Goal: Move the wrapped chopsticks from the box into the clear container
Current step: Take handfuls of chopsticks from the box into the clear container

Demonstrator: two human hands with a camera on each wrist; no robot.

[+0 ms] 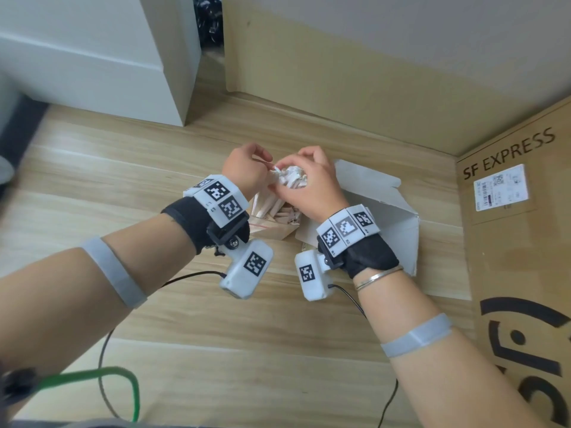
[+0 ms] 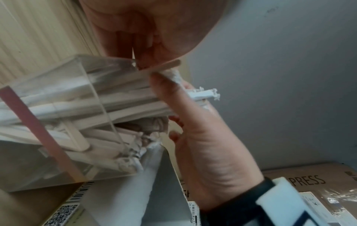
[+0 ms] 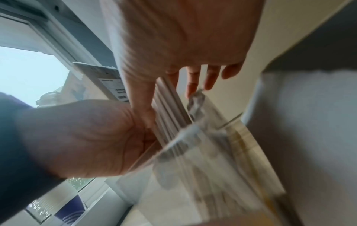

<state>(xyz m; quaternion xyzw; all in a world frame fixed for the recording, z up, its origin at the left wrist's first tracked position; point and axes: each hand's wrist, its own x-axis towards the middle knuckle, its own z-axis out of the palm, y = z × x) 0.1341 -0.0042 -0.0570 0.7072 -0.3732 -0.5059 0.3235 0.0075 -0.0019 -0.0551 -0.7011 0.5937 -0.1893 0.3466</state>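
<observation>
A bundle of white paper-wrapped chopsticks stands upright in the clear container on the wooden floor. My left hand has its fingers curled and pinches the chopstick tops from the left. My right hand grips the same bundle from the right, thumb on one side and fingers on the other. The left wrist view shows the container packed with chopsticks. The open white box lies just right of the container, partly hidden by my right wrist.
A large brown SF Express carton stands along the right side. A white cabinet stands at the back left and a beige wall behind. Black and green cables trail on the floor near me.
</observation>
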